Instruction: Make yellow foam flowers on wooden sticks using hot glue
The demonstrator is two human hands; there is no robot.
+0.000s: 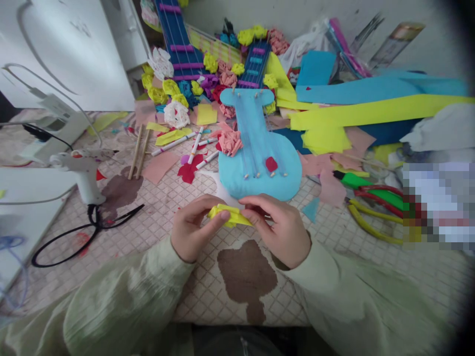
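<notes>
Between my hands is a crumpled, folded piece of yellow crepe paper (230, 215). My left hand (196, 225) pinches its left end with the thumb on top. My right hand (280, 225) pinches the right end between thumb and fingers. Just beyond lies a light blue guitar-shaped cutout (276, 143) with strings running down its neck to small pegs. A pink crepe paper flower (230, 142) sits on its left edge, and a small red paper piece (271, 163) is on its body.
At the left are a white glue gun (79, 173) with a looped black cable and two wooden sticks (139, 153). Markers (196, 146) lie behind my left hand. To the right are scissors with yellow and red handles (371, 220), a green marker (365, 188) and yellow paper strips (371, 112).
</notes>
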